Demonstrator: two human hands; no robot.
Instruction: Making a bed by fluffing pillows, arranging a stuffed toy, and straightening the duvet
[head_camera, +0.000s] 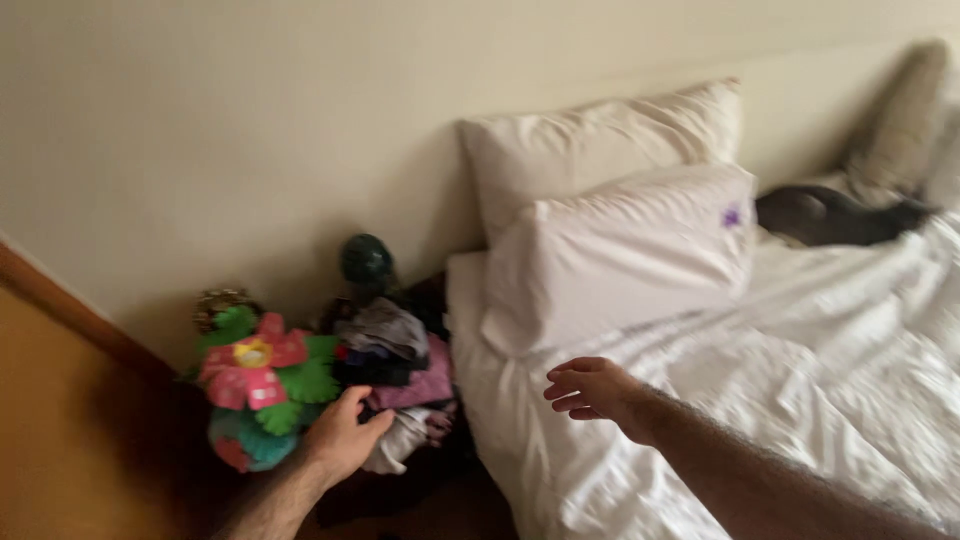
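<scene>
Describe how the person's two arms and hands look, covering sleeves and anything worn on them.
Both are bare. The left hand and its forearm show no sleeve, glove, watch or ring in view. The right hand is likewise ungloved, with no visible ring or wristband, and its forearm is uncovered up to the frame edge, with visible hair. The picture is slightly blurred, so small details cannot be ruled out.

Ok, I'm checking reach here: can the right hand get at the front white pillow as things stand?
Probably yes. The right hand hovers open over the white sheet, just below the front pillow, and nothing lies between them.
</scene>
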